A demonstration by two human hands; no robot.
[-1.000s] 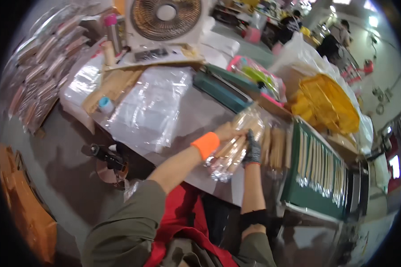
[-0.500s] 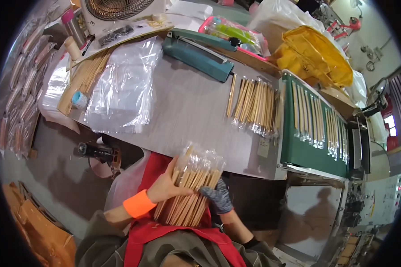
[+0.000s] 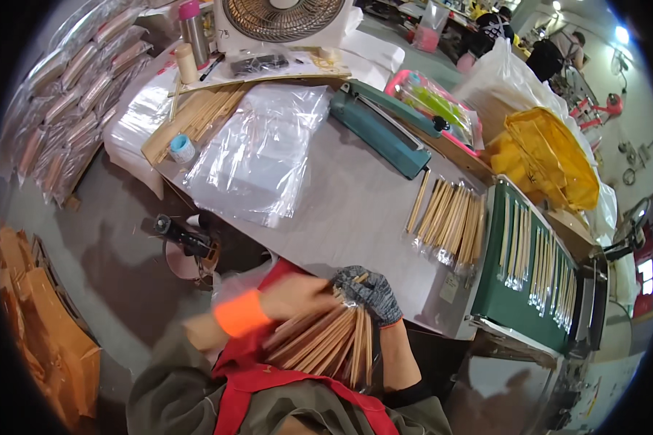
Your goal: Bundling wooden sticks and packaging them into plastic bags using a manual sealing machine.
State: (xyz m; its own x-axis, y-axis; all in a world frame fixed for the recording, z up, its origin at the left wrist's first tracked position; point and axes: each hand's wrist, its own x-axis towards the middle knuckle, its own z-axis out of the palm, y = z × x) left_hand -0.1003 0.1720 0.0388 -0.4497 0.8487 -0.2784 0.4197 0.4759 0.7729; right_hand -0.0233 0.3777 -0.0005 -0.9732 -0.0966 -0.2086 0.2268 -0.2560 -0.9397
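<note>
A fanned bundle of wrapped wooden chopsticks [image 3: 326,345] hangs in front of my red apron, its clear wrapper ends gathered at the top. Those gathered ends are gripped by my right hand [image 3: 374,296], which wears a grey knit glove. My left hand [image 3: 297,296], bare with an orange wristband, is beside the top of the bundle, close to the gloved fingers. Motion smears it, so its fingers cannot be made out. On the table to the right lies a row of more wrapped chopsticks [image 3: 450,221].
Clear plastic bags [image 3: 257,156] lie on the grey table [image 3: 348,210], beside a teal bag sealer [image 3: 381,130]. At right, a green conveyor belt [image 3: 511,297] carries wrapped chopsticks. A fan [image 3: 283,18] stands at the back, and a yellow sack [image 3: 548,159] sits behind the conveyor.
My right hand has moved from the bundle's side up to its wrapper ends. The chopsticks now fan out downward. My left hand has left the bundle's side and blurs near its top. The view has shifted.
</note>
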